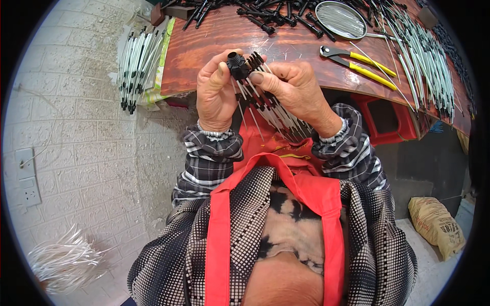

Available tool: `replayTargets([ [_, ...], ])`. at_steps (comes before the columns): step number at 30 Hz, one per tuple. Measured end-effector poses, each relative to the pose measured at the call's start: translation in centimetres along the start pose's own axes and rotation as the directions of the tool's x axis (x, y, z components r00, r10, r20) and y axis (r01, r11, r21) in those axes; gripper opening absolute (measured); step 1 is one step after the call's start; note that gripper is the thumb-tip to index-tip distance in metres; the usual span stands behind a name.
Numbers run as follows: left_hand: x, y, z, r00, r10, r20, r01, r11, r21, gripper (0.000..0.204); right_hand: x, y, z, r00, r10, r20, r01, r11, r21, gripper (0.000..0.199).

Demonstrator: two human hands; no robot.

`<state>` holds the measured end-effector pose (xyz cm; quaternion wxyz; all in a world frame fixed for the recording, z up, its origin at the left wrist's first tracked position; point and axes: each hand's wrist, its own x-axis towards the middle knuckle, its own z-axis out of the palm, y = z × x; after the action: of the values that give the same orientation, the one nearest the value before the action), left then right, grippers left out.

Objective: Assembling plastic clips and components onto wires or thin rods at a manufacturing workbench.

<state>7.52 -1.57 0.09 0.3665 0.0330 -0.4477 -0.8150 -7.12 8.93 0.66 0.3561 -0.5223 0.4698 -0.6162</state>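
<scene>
Above my lap, just off the table's near edge, my two hands meet. My left hand [215, 97] pinches a black plastic fitting [237, 65] with a ribbed, threaded top between thumb and fingers. Thin white rods hang below the fitting; whether they are fixed to it I cannot tell. My right hand [301, 89] is closed on a bundle of white rods with black ends [280, 120], its thumb beside the fitting. The rods' black upper ends stick up between the hands, and their lower parts slant down over my red apron [326, 199].
Yellow-handled pliers [365, 69] and a round dish of thin clear strips [341, 20] lie on the reddish wooden table [204, 58]. Black fittings [275, 18] pile up at the back. White rods [429, 66] cover the right side; more rods [138, 66] hang at the left edge.
</scene>
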Motion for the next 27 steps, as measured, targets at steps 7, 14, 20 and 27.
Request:
replayTargets([
  [7, 0.2, -0.4, -0.5, 0.999, -0.031, 0.036, 0.032, 0.999, -0.043, 0.036, -0.4, 0.5, 0.4, 0.997, 0.064, -0.043, -0.062, 0.997, 0.042, 0.029],
  [14, 1.5, -0.7, -1.0, 0.998, -0.003, -0.059, 0.002, 1.000, -0.011, 0.029, -0.1, 0.5, 0.3, 0.992, 0.052, -0.118, -0.045, 0.997, 0.061, 0.027],
  [20, 3.3, -1.4, 1.5, 0.984, 0.128, -0.120, -0.126, 0.992, 0.021, 0.024, 0.3, 0.3, -0.4, 0.978, 0.039, -0.203, -0.032, 0.999, 0.037, 0.030],
  [27, 3.5, -1.9, 4.9, 0.934, 0.217, -0.284, -0.145, 0.956, 0.253, 0.026, 0.7, -0.4, -0.5, 0.940, 0.003, -0.342, -0.010, 1.000, -0.020, 0.029],
])
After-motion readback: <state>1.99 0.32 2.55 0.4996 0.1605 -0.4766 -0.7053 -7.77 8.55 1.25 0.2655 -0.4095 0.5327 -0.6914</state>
